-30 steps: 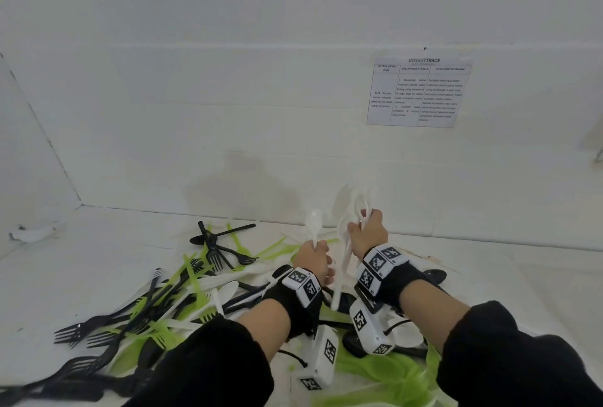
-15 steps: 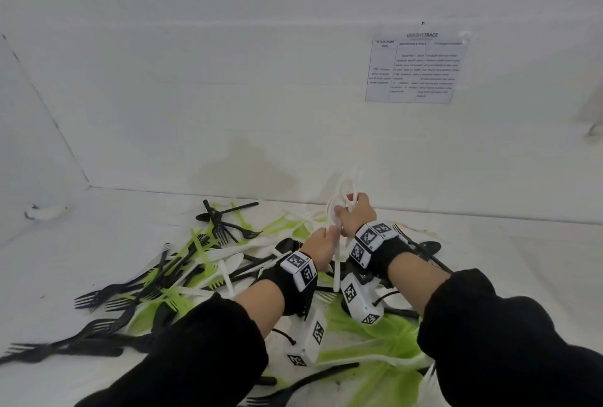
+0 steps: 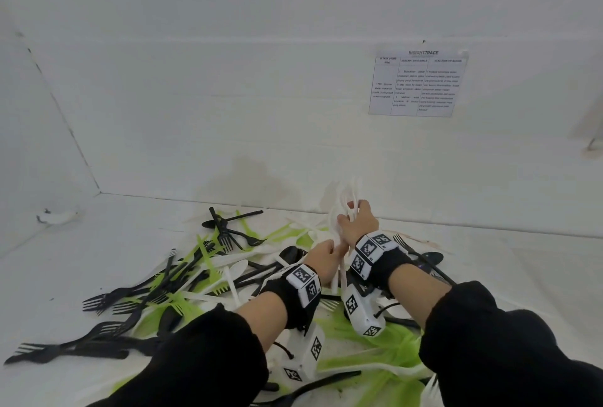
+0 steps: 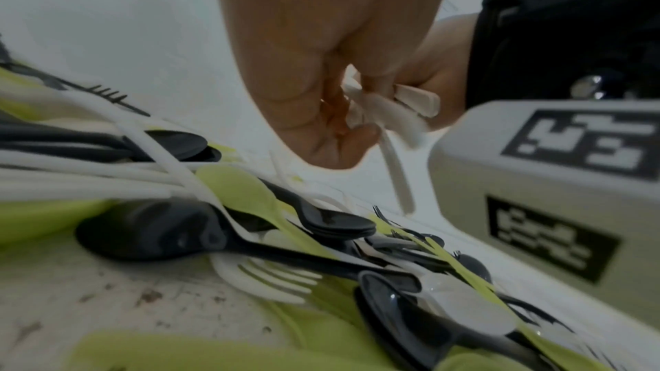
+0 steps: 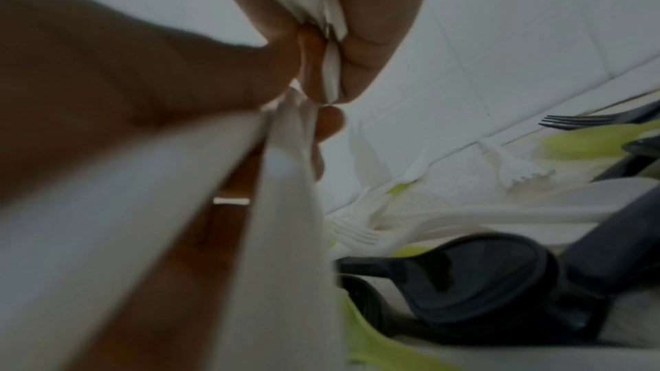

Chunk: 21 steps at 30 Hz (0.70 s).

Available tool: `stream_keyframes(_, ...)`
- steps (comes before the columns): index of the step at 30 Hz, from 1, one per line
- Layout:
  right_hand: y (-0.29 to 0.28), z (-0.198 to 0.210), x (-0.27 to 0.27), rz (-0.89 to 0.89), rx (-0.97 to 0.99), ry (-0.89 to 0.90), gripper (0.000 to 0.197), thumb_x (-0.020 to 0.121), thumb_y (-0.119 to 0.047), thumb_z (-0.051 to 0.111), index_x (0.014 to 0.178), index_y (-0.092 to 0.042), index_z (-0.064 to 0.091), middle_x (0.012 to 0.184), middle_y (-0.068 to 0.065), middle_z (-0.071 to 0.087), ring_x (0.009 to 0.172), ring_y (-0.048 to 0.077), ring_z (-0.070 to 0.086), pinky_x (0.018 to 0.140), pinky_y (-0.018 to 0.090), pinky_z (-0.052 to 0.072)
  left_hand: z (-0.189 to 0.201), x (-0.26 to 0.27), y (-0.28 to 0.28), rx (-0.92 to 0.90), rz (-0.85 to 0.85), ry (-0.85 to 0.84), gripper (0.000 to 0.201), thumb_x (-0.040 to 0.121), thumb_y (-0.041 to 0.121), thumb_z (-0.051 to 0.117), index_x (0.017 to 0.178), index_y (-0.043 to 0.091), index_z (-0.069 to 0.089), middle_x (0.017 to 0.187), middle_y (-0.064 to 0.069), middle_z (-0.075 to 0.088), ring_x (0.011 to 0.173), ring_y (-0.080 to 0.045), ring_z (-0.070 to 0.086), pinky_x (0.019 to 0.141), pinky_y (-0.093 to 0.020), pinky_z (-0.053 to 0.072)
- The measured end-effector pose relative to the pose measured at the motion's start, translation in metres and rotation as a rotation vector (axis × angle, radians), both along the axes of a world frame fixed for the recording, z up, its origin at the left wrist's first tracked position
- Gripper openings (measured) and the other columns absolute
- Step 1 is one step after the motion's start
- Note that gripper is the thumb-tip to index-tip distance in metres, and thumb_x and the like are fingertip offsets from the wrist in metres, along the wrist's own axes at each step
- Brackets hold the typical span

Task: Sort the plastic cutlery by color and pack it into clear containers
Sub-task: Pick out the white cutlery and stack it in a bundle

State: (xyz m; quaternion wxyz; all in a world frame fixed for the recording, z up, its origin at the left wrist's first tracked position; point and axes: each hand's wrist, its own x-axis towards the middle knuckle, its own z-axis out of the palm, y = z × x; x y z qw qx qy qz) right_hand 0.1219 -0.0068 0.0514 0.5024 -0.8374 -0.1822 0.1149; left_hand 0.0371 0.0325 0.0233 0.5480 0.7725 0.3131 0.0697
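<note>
My right hand (image 3: 354, 217) grips an upright bundle of white cutlery (image 3: 342, 202) above the pile, near the back wall. Just below it, my left hand (image 3: 332, 251) pinches the lower handles of the same bundle. The left wrist view shows my left hand's fingers (image 4: 321, 112) curled on the white handles (image 4: 403, 114). In the right wrist view, white handles (image 5: 332, 38) run through my right hand's fingers. Under both hands lies a mixed pile of black forks (image 3: 107, 300), green cutlery (image 3: 368, 338) and white spoons (image 3: 235, 268) on the white table (image 3: 81, 243).
A printed paper sheet (image 3: 417, 83) hangs on the white back wall. A small white scrap (image 3: 57, 217) lies at the far left corner. Black spoons (image 3: 430, 258) sit to the right of my right wrist. Bare table surface (image 3: 522, 259) stretches to the right.
My left hand, which held one white spoon upright apart from the right, has moved right and down onto the bundle's handles. The spoon now stands with the bundle in my right hand.
</note>
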Motion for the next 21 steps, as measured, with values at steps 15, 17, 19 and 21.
stream_keyframes(15, -0.003, -0.008, 0.002, -0.015, -0.016, 0.065, 0.029, 0.088, -0.015, 0.05, 0.117, -0.01, 0.046, 0.104, 0.016, 0.061, 0.079, 0.026, 0.056, 0.078, 0.034, 0.05, -0.003, -0.008, -0.009, 0.036, 0.112, -0.07, 0.038, 0.102, 0.031, 0.028, 0.102, 0.005, 0.055, 0.103, -0.017, 0.059, 0.098, -0.03, 0.056, 0.089, -0.036, 0.043)
stream_keyframes(17, -0.004, -0.008, 0.002, -0.014, -0.022, 0.085, 0.03, 0.087, -0.016, 0.051, 0.117, -0.01, 0.046, 0.101, 0.014, 0.06, 0.08, 0.029, 0.059, 0.078, 0.036, 0.053, -0.001, -0.009, -0.011, 0.082, 0.132, -0.052, 0.046, 0.102, 0.035, 0.025, 0.124, 0.005, 0.053, 0.125, -0.013, 0.055, 0.12, -0.027, 0.048, 0.097, -0.029, 0.034)
stream_keyframes(19, -0.005, -0.008, 0.001, -0.015, -0.044, 0.082, 0.031, 0.087, -0.017, 0.051, 0.117, -0.009, 0.046, 0.106, 0.015, 0.061, 0.08, 0.028, 0.058, 0.073, 0.033, 0.05, -0.003, -0.008, -0.012, 0.108, 0.093, -0.034, 0.043, 0.101, 0.035, 0.027, 0.117, 0.006, 0.055, 0.113, -0.01, 0.055, 0.116, -0.026, 0.049, 0.091, -0.029, 0.034)
stream_keyframes(21, -0.004, -0.009, -0.001, -0.007, -0.074, 0.066, 0.031, 0.087, -0.017, 0.051, 0.116, -0.007, 0.048, 0.109, 0.016, 0.06, 0.079, 0.026, 0.055, 0.073, 0.034, 0.049, -0.005, -0.006, -0.011, 0.137, 0.09, -0.011, 0.032, 0.1, 0.03, 0.031, 0.091, 0.008, 0.052, 0.096, -0.009, 0.054, 0.097, -0.025, 0.051, 0.08, -0.03, 0.035)
